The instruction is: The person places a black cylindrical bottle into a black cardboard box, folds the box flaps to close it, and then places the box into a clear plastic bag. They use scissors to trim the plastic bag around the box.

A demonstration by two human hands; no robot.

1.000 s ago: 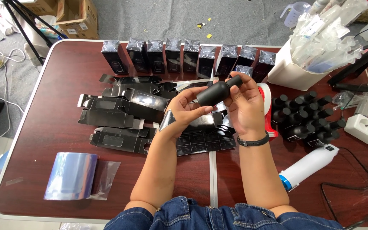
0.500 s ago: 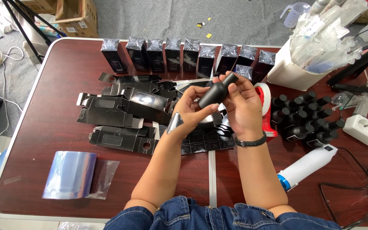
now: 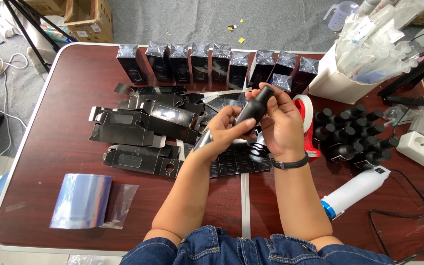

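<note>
Both hands close around a black bottle (image 3: 254, 109) held above the table's middle: the right hand (image 3: 281, 123) wraps its upper body, the left hand (image 3: 225, 131) pinches its base. It looks like the boxing step; next likely calls for a flat black carton (image 3: 138, 128) from the pile, opened square

I see a matt black plastic bottle (image 3: 253, 110), smooth-sided. Left of that bottle lie flat black cardboard cartons (image 3: 138, 125) with a glossy sheen. Beyond the bottle stand black boxes wrapped in shiny, crinkled clear film (image 3: 207, 61). Well left and nearer me, a glossy translucent film roll (image 3: 82, 201) rests on the polished dark-red wood-look tabletop (image 3: 60, 98).
</note>
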